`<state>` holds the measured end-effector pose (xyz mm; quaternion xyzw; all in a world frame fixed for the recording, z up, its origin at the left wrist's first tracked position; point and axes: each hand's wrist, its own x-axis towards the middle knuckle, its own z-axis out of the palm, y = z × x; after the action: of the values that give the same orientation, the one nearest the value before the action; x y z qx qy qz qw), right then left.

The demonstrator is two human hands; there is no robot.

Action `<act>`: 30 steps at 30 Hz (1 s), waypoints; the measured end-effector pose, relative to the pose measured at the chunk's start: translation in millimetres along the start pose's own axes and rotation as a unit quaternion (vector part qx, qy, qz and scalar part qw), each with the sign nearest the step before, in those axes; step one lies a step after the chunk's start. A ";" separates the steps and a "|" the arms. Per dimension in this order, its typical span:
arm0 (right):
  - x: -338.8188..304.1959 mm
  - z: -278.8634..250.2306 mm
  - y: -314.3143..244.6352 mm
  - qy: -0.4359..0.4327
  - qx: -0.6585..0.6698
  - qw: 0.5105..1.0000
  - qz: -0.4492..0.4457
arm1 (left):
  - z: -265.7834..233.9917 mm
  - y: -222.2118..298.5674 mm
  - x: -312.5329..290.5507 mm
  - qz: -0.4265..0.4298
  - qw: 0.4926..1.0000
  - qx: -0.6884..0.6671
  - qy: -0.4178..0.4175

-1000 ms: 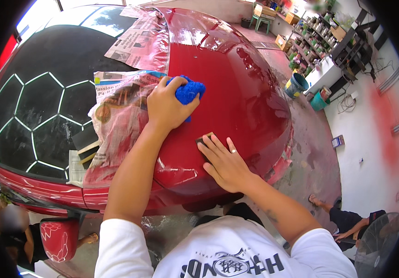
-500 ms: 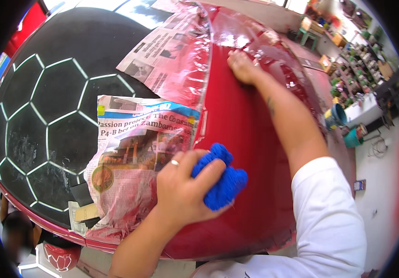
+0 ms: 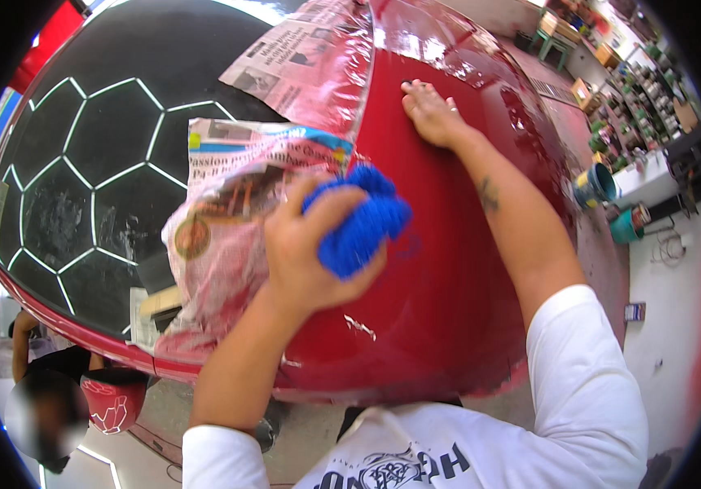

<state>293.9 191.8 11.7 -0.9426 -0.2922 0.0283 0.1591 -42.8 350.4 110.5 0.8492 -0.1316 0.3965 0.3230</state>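
My left hand (image 3: 297,257) grips a bunched blue microfiber cloth (image 3: 362,220) over the near left part of a glossy red car panel (image 3: 440,269). Its lower fingers are hidden behind the cloth; I cannot tell whether the cloth touches the paint. Farther off, my right hand (image 3: 434,116) lies on the red panel with its fingers stretched out and nothing in it. Crumpled newspaper (image 3: 228,277), taped along the panel's left side, reaches beneath my left hand. A second newspaper sheet (image 3: 309,61), under clear plastic, covers the far part.
Left of the newspaper spreads a black car surface (image 3: 110,126) with white hexagon lines. Another person (image 3: 53,350) is at the lower left beside a red car mirror (image 3: 114,399). Cluttered shelves (image 3: 643,102), a blue bucket (image 3: 595,186) and a teal bucket (image 3: 627,226) stand to the right.
The view has tilted, so the car sits higher in the picture. My left hand has moved the cloth farther away and leftward. My right hand lies slightly nearer me on the panel.
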 end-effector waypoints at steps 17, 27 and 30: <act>-457.3 4.2 -206.3 -0.020 -0.001 0.993 -0.117 | 11.8 8.5 3.3 -0.061 0.991 -0.073 0.093; -449.9 -26.4 -140.8 -0.127 -0.040 0.967 -0.216 | -1.1 -7.6 -4.1 -0.110 0.987 -0.086 0.082; -465.8 -33.1 -104.8 -0.150 -0.053 0.955 -0.252 | 3.7 -5.3 -7.1 -0.116 0.987 -0.081 0.082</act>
<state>-143.6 3.2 57.7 -0.8306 -0.5414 0.1126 0.0653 -42.7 351.7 101.0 0.7944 -0.0372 0.4128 0.4439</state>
